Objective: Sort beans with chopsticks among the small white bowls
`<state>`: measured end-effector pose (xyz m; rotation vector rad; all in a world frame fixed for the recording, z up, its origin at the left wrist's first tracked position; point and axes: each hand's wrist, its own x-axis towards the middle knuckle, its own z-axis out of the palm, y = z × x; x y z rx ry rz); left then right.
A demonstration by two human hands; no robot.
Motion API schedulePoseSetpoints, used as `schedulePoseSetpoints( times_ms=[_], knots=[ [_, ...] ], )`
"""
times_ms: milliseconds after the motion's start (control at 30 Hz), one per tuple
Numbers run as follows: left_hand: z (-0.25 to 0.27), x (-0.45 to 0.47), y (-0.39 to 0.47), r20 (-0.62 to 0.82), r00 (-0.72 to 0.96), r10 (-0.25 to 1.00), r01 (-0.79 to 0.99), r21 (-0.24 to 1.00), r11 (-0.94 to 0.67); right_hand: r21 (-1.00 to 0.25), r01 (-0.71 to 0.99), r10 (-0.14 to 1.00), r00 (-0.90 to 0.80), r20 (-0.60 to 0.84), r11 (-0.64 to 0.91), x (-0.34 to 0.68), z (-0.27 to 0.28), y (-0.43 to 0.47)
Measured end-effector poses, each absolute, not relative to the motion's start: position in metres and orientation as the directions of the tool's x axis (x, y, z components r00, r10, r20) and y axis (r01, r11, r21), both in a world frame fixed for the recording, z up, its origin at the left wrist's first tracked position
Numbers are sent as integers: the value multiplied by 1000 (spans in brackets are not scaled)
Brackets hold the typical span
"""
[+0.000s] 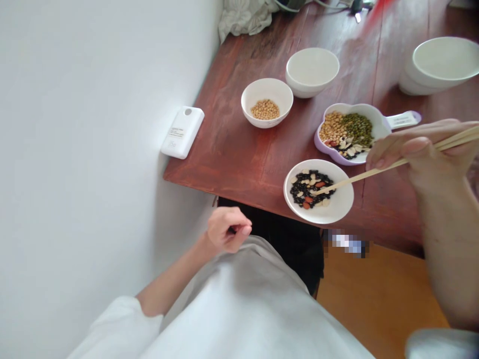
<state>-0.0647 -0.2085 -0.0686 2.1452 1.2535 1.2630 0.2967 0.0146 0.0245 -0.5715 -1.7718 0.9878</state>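
My right hand (430,149) grips a pair of wooden chopsticks (368,173). Their tips touch the mix of black beans (299,192), pale seeds or beans and reddish peanuts in a white bowl (342,204) near the table's front edge. Behind that bowl, partly covered by my right fingers, is a purple-rimmed white dish (379,122) with a handle; soybeans (331,128), green mung beans (357,128) and mixed black and pale beans lie in it. My left hand (229,230), curled closed in front of my shirt, shows nothing in its fingers.
A white bowl (247,102) holding soybeans stands left of the dish. Two more white bowls stand farther back, one in the middle (312,70) and a larger one at right (441,60). A white device (183,132) sits by the wall, and crumpled cloth (245,17) lies at the back.
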Motion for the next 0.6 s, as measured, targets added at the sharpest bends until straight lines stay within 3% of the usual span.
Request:
schedulePoseSetpoints(
  times_ms=[100,200,333,467,600],
  knots=[
    [-102,-74,-240,261,297,918,634,665,-394,-824,-52,732,-430,528,564,299,24,15],
    [-139,-78,-248,-21,284,959,786,577,-220,-833,-44,739,-436,513,552,297,27,13],
    [-173,-72,-254,-265,393,881,836,502,-222,-834,-28,758,-400,515,551,290,33,9],
    [-182,-66,-266,-356,502,788,815,500,-293,-815,-19,733,-426,530,579,287,37,9],
    [-188,-64,-263,-320,502,803,801,522,-293,-814,-16,713,-472,518,580,288,38,11]
  ],
)
